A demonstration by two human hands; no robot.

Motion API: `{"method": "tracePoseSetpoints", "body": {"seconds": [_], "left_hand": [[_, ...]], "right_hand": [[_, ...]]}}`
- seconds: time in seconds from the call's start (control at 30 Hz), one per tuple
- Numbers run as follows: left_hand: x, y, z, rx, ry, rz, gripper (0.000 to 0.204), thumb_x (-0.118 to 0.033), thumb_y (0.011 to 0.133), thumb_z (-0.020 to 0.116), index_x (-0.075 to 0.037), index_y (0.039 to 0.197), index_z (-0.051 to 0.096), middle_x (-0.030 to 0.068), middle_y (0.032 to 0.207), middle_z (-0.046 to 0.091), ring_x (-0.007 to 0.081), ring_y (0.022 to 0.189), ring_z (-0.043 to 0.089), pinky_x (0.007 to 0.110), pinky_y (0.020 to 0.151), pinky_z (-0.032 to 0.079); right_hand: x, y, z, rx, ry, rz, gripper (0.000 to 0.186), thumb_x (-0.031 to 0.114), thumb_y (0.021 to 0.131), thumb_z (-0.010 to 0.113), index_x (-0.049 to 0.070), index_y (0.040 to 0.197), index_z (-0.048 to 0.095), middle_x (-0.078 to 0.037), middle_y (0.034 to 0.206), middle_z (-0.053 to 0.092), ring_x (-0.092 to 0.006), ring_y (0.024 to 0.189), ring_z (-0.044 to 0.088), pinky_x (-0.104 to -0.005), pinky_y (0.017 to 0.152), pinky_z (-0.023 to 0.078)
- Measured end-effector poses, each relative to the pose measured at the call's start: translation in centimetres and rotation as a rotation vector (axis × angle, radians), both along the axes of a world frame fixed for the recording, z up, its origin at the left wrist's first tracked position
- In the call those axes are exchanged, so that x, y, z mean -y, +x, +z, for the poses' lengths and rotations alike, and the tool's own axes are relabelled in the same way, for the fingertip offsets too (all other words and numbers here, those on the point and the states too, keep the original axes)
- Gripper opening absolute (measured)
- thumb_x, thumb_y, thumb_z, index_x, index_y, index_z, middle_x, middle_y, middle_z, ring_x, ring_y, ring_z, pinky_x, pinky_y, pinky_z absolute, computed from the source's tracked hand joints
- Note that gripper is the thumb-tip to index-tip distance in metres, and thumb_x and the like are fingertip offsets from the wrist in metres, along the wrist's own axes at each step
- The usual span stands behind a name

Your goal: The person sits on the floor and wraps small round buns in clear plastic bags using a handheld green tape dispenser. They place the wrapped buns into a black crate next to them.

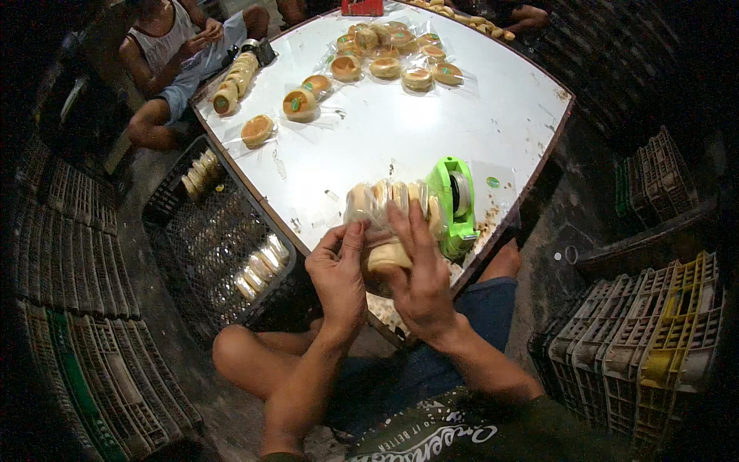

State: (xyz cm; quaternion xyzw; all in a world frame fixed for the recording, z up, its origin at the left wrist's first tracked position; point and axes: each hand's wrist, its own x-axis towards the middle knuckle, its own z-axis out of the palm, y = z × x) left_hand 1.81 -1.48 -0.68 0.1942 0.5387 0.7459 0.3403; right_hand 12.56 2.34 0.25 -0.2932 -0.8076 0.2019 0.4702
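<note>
A round, pale bun (384, 257) in a clear plastic bag lies between my two hands at the table's near edge. My left hand (342, 269) pinches the bag's film between thumb and fingers. My right hand (422, 286) is curled around the bun's right side, with its longer fingers reaching over the top; its grip is partly hidden. Just beyond my fingers stands a row of bagged buns (379, 194), pressed side by side. A bright green tape dispenser (463, 229) with a roll of tape sits right against the row's right end.
Loose bagged buns (385, 68) lie at the far side of the white table (369, 138), with another row (237, 81) at its left edge. A black crate (208, 246) holding wrapped rows stands left. Stacked crates (639, 331) flank me. People sit across the table.
</note>
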Motion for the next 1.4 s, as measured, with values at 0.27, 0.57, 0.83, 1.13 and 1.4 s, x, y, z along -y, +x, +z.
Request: {"method": "tracePoseSetpoints", "body": {"seconds": [0.27,0.57,0.83,1.13,1.4], "left_hand": [[0.5,-2.0,0.9,-0.422,0.22,-0.275,0.015,-0.007,0.093,0.062,-0.002,0.106,0.057,0.0052,0.099,0.058,0.0124,0.093,0.058,0.025,0.082,0.05],[1.0,-2.1,2.1,-1.185,-0.132,-0.155,0.026,-0.01,0.081,0.075,-0.004,0.105,0.066,0.0103,0.1,0.06,0.0241,0.104,0.056,0.038,0.089,0.047],[-1.2,-1.4,-2.4,-0.303,0.036,0.061,0.021,-0.005,0.085,0.068,0.0,0.097,0.052,0.0062,0.094,0.056,0.0146,0.085,0.056,0.028,0.081,0.045],[-0.8,-2.2,-2.3,-0.292,-0.046,-0.084,0.029,-0.004,0.086,0.066,0.001,0.108,0.05,0.007,0.093,0.056,0.0116,0.086,0.056,0.025,0.074,0.047],[-1.5,-2.2,-3.8,-0.264,-0.092,-0.05,0.026,-0.008,0.087,0.066,0.002,0.106,0.05,0.0075,0.092,0.056,0.0121,0.085,0.055,0.026,0.071,0.046]], "right_hand": [[-2.6,0.8,2.0,0.037,-0.174,0.163,0.026,0.012,0.086,0.068,0.005,0.11,0.062,-0.012,0.09,0.066,-0.0298,0.088,0.062,-0.042,0.084,0.043],[-4.6,1.6,0.5,0.085,0.17,0.077,0.016,0.01,0.078,0.071,0.006,0.091,0.064,-0.014,0.107,0.059,-0.0328,0.099,0.056,-0.0419,0.085,0.044],[-0.3,-3.2,-0.9,-0.799,-0.853,0.102,0.028,0.007,0.092,0.059,0.002,0.117,0.049,-0.01,0.116,0.055,-0.0203,0.107,0.055,-0.0336,0.095,0.044],[-9.7,10.0,-11.8,0.145,-0.559,-0.526,0.031,0.026,0.087,0.066,-0.005,0.089,0.064,-0.019,0.093,0.06,-0.0315,0.096,0.056,-0.0392,0.089,0.043],[-4.5,10.9,-14.0,-0.243,-0.976,-0.409,0.025,0.025,0.092,0.062,0.0,0.092,0.066,-0.006,0.09,0.062,-0.0181,0.081,0.055,-0.0331,0.075,0.045]]}}
